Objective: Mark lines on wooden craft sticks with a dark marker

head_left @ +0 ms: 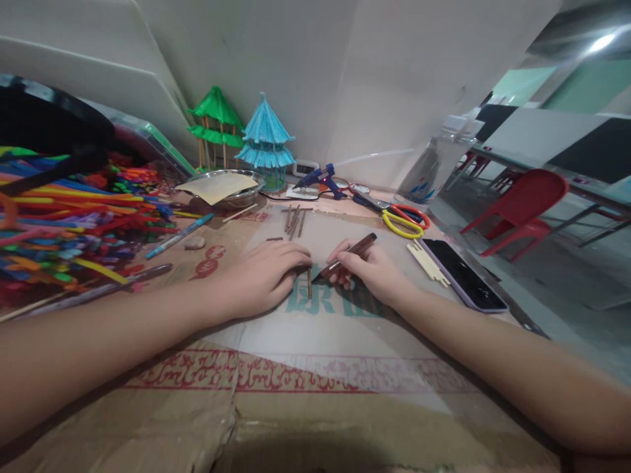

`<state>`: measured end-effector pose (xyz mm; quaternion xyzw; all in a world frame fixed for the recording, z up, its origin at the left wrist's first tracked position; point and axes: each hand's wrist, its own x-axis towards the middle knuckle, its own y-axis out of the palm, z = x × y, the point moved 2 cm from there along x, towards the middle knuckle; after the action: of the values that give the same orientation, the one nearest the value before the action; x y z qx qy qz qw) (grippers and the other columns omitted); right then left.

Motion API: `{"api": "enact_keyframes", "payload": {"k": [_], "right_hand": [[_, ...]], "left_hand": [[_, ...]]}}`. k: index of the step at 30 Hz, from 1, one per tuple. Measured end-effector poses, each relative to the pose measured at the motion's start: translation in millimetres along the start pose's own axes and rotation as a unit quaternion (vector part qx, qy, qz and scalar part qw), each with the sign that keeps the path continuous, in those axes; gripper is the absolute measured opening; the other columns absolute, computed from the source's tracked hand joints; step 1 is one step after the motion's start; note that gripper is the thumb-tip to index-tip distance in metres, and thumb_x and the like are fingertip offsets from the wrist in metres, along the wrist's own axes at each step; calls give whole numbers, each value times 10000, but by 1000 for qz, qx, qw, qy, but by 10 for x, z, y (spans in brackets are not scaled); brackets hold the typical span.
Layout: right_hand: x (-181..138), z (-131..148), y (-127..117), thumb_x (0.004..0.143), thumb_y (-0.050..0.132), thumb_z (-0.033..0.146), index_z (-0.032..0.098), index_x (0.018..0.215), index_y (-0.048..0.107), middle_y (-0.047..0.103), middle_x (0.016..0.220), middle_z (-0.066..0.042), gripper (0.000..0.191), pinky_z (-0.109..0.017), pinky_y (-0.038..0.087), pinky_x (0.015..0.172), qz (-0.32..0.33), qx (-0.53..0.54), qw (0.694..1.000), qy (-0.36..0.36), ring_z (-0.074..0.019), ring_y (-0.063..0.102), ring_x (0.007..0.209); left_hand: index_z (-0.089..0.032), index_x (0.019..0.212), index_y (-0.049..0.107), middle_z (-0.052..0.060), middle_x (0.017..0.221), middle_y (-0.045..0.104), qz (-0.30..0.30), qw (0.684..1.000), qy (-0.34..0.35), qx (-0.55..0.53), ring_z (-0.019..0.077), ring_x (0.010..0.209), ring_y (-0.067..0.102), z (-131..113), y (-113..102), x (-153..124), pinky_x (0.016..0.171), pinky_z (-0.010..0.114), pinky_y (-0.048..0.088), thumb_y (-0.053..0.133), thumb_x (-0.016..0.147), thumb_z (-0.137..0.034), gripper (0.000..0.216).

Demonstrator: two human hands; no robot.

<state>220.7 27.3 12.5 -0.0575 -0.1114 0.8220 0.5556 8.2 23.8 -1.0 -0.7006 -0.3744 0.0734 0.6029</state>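
Observation:
My left hand [269, 276] rests on the work surface, fingers curled and closed on a short brown stick [309, 284] that stands out below the fingertips. In my right hand [374, 269] is a brown marker pen [362, 246], gripped like a pencil. Its dark tip points down-left, close beside the stick; whether they touch I cannot tell. Beyond my hands lie several brown sticks [294, 222], with one small piece [275, 239] near the left knuckles. Right of my right hand is a row of pale, uncoloured sticks [428, 263].
Colourful pipe cleaners [73, 223] pile up at left, near a blue pen [180, 235]. At the back stand a green model pavilion [215, 125], a blue one [266, 135], a metal bowl [246, 194] and a glue gun [323, 180]. Scissors [401, 220] and a phone [463, 272] lie right.

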Motion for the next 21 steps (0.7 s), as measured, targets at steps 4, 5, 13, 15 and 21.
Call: {"api": "enact_keyframes", "payload": {"k": [4, 5, 13, 15, 21], "right_hand": [[-13, -17, 7, 844, 617, 341, 165, 835, 629, 677, 615, -26, 176, -225, 455, 479, 33, 8, 999, 0, -111, 567, 503], [-15, -15, 6, 847, 614, 351, 167, 837, 628, 680, 622, -26, 185, -226, 457, 480, 24, 13, 1000, -1, -109, 565, 502], [-12, 1, -72, 867, 608, 406, 184, 867, 624, 667, 665, -6, 223, -217, 435, 468, -140, 101, 984, -52, -103, 548, 521], [6, -15, -112, 865, 616, 414, 179, 894, 633, 660, 671, -7, 238, -215, 423, 465, -173, 128, 975, -56, -104, 543, 529], [52, -31, -136, 839, 644, 431, 161, 890, 635, 626, 657, -8, 275, -219, 395, 450, -170, 150, 974, -14, -107, 527, 521]], "left_hand": [[-186, 1188, 618, 85, 1269, 634, -11, 1000, -2, 12, 248, 1211, 558, 34, 13, -10, 1068, 447, 446, 451, 914, -163, 322], [-189, 1177, 621, 83, 1263, 633, -16, 1000, -4, 11, 244, 1205, 561, 45, 12, -8, 1060, 440, 452, 446, 914, -152, 318], [-210, 1120, 673, 87, 1186, 652, -8, 999, 44, 8, 248, 1080, 609, -107, -100, -10, 962, 427, 490, 553, 948, -406, 287], [-212, 1174, 669, 104, 1238, 636, 26, 999, 40, -1, 278, 1132, 596, -154, -105, -18, 999, 456, 479, 619, 896, -523, 420], [-215, 1173, 670, 98, 1258, 624, 50, 998, 18, -39, 225, 1169, 592, -156, -57, -12, 1029, 380, 476, 549, 968, -400, 302]]}}
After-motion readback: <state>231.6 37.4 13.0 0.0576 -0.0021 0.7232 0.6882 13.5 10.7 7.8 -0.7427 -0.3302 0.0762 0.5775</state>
